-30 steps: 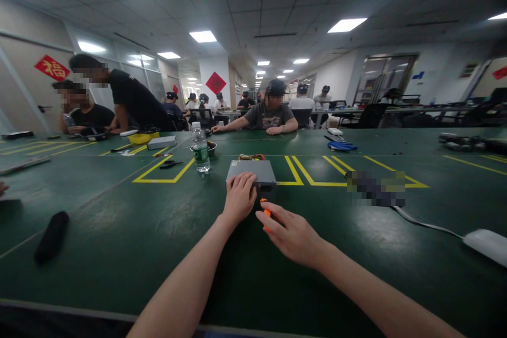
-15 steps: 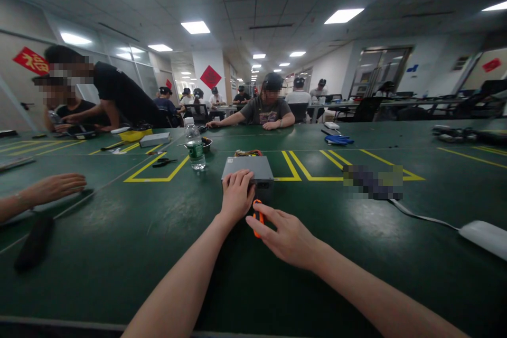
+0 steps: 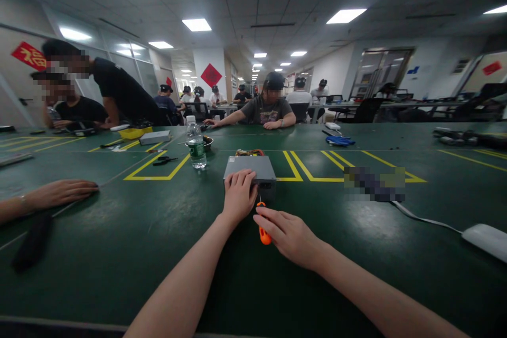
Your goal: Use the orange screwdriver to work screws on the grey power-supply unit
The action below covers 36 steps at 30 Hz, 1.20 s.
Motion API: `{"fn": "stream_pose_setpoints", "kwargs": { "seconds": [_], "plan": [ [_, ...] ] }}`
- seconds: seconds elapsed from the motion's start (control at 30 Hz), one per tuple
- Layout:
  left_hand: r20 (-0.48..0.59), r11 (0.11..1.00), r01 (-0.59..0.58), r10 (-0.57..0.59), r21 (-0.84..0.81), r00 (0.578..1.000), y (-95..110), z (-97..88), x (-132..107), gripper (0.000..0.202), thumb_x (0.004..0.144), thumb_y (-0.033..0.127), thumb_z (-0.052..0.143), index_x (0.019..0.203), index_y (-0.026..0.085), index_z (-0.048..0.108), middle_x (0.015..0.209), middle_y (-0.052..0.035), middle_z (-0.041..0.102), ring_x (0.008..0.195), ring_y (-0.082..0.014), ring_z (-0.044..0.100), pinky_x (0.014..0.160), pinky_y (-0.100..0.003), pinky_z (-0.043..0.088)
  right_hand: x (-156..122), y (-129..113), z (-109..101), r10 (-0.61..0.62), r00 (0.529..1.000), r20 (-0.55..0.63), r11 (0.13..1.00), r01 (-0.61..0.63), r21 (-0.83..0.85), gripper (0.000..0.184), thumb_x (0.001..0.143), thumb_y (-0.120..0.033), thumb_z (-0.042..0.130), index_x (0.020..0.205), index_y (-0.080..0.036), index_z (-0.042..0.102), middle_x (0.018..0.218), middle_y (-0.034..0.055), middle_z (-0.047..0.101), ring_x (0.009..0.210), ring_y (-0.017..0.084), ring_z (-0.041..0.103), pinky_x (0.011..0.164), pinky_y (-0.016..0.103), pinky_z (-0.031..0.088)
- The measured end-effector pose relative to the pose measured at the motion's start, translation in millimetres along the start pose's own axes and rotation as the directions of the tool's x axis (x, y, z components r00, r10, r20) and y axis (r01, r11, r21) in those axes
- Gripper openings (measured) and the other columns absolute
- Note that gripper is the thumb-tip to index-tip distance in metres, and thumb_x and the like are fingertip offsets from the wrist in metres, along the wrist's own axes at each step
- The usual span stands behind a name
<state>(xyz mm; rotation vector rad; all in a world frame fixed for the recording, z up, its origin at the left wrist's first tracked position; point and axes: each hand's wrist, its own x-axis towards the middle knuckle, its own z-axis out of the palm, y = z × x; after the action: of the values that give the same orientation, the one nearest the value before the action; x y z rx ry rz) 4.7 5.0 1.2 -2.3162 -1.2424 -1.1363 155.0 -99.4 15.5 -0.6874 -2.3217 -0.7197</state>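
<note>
A grey metal computer power supply (image 3: 253, 167) lies on the green table in front of me, its socket side facing me and a bundle of coloured wires at its far side. My left hand (image 3: 240, 196) is closed over its near left part, fingers on the top and thumb at the front. My right hand (image 3: 291, 232) pinches an orange and black screwdriver (image 3: 264, 233) between thumb and fingers. The thin shaft points up at the front face of the power supply, close to my left thumb. Whether the tip touches a screw I cannot tell.
A water bottle (image 3: 196, 145) and a metal bowl (image 3: 207, 143) stand beyond, left of the power supply. Black pliers (image 3: 164, 160) lie further left. Another person's hand (image 3: 65, 193) rests at the left. Blue-handled tools (image 3: 339, 140) and a white power strip (image 3: 485, 240) are to the right.
The screwdriver's handle has swung lower and its shaft now shows; my right hand has shifted slightly down and right. My left hand stays on the power supply. The neighbour's hand has slid right.
</note>
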Motion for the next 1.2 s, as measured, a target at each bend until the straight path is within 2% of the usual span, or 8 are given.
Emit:
{"fn": "stream_pose_setpoints", "kwargs": {
  "seconds": [0.17, 0.43, 0.53, 0.73, 0.83, 0.93, 1.07, 1.2],
  "plan": [
    [0.002, 1.0, 0.013, -0.013, -0.013, 1.0, 0, 0.3, 0, 0.03, 0.083, 0.025, 0.049, 0.113, 0.023, 0.051, 0.122, -0.0051, 0.055, 0.115, -0.0209, 0.045, 0.1, -0.04, 0.025, -3, 9, 3, 0.039, 0.99, -0.138, 0.999, -0.04, -0.008, 0.011, 0.087, -0.019, 0.05, 0.096, -0.012, 0.053, 0.093, 0.0116, 0.065, 0.081, 0.017, 0.063, 0.071, 0.027, 0.054],
    [0.002, 1.0, 0.005, -0.005, -0.004, 1.0, 1, 0.7, 0, 0.029, 0.084, 0.025, 0.048, 0.113, 0.023, 0.051, 0.122, -0.0053, 0.055, 0.115, -0.021, 0.045, 0.1, -0.04, 0.025, -6, 5, 6, -0.015, 1.0, 0.008, 0.999, 0.015, -0.042, 0.022, 0.088, -0.01, 0.041, 0.106, -0.012, 0.053, 0.105, 0.0142, 0.061, 0.088, 0.018, 0.061, 0.076, 0.03, 0.052],
    [0.003, 1.0, 0.001, -0.001, 0.001, 1.0, 1, 1.2, 0, 0.03, 0.083, 0.024, 0.048, 0.113, 0.022, 0.05, 0.122, -0.0056, 0.055, 0.115, -0.0212, 0.045, 0.1, -0.04, 0.024, -5, 5, 6, -0.021, 1.0, 0.0, 0.998, 0.021, -0.051, 0.023, 0.089, -0.008, 0.037, 0.103, -0.01, 0.054, 0.104, 0.0142, 0.062, 0.084, 0.017, 0.062, 0.075, 0.029, 0.052],
    [-0.003, 1.0, 0.0, 0.0, 0.002, 1.0, 1, 1.0, 0, 0.03, 0.083, 0.024, 0.049, 0.112, 0.022, 0.051, 0.122, -0.0062, 0.055, 0.114, -0.0217, 0.045, 0.1, -0.041, 0.025, -6, 11, 12, 0.052, 0.995, -0.09, 0.998, -0.054, -0.026, 0.008, 0.087, -0.015, 0.049, 0.082, -0.014, 0.054, 0.092, 0.01, 0.064, 0.076, 0.016, 0.062, 0.067, 0.029, 0.052],
    [-0.007, 1.0, 0.002, -0.002, -0.002, 1.0, 1, 0.9, -1, 0.03, 0.083, 0.024, 0.049, 0.112, 0.023, 0.051, 0.121, -0.0058, 0.055, 0.114, -0.0215, 0.045, 0.1, -0.041, 0.025, -8, 11, 14, 0.113, 0.991, -0.076, 0.994, -0.112, 0.017, 0.006, 0.087, -0.014, 0.047, 0.089, -0.015, 0.053, 0.098, 0.0106, 0.063, 0.079, 0.016, 0.062, 0.069, 0.029, 0.052],
    [-0.002, 1.0, 0.008, -0.008, -0.005, 1.0, 0, 1.2, -1, 0.03, 0.083, 0.024, 0.048, 0.113, 0.023, 0.051, 0.122, -0.0061, 0.055, 0.114, -0.0217, 0.045, 0.1, -0.041, 0.026, -8, 9, 13, 0.137, 0.99, -0.037, 0.99, -0.135, 0.043, 0.016, 0.088, -0.015, 0.044, 0.103, -0.014, 0.05, 0.108, 0.0137, 0.06, 0.088, 0.018, 0.062, 0.073, 0.03, 0.053],
    [-0.003, 1.0, 0.007, -0.007, -0.007, 1.0, 0, 1.7, -1, 0.03, 0.083, 0.024, 0.048, 0.113, 0.023, 0.051, 0.122, -0.0062, 0.055, 0.114, -0.0219, 0.045, 0.1, -0.041, 0.025, -7, 5, 7, 0.076, 0.997, -0.027, 0.997, -0.076, 0.017, 0.024, 0.089, -0.021, 0.044, 0.111, -0.011, 0.046, 0.11, 0.018, 0.058, 0.092, 0.02, 0.062, 0.074, 0.03, 0.054],
    [-0.012, 1.0, 0.008, -0.008, -0.002, 1.0, 1, 1.2, -1, 0.03, 0.083, 0.024, 0.048, 0.113, 0.023, 0.051, 0.121, -0.0061, 0.055, 0.114, -0.0215, 0.045, 0.1, -0.041, 0.025, -4, 7, 3, 0.015, 0.997, -0.08, 0.996, -0.022, -0.084, 0.017, 0.087, -0.022, 0.052, 0.102, -0.014, 0.05, 0.104, 0.0164, 0.062, 0.078, 0.017, 0.063, 0.065, 0.028, 0.053]
  ]
}}
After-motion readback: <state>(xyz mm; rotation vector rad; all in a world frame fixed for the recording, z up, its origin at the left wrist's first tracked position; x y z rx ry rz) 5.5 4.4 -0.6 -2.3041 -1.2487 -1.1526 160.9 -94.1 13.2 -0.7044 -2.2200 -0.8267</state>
